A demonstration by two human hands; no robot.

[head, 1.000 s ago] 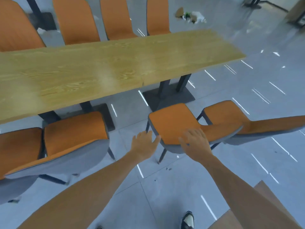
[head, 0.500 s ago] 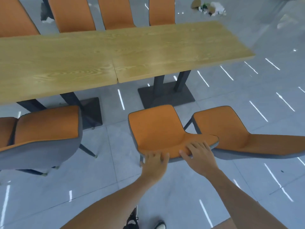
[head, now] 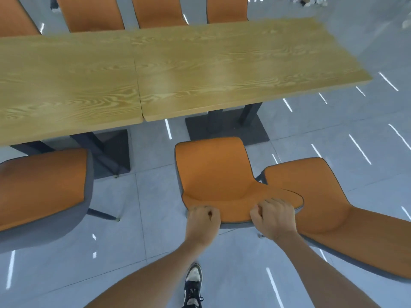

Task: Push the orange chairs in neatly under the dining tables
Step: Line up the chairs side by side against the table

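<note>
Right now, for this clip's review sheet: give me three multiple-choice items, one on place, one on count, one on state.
1. Where does the gripped chair stand?
A. Fully under the table
B. On the floor short of the table
C. On the tabletop

2. How many orange chair backs show beyond the table's far edge?
A. One
B. Two
C. Four

3. What are the hands doing?
A. Both grip the chair's back edge
B. Both hang free
C. One rests on the table

Key: B, floor shows between seat and table edge. C, four backs line the far side. A, the left hand and right hand curl over the edge.
</note>
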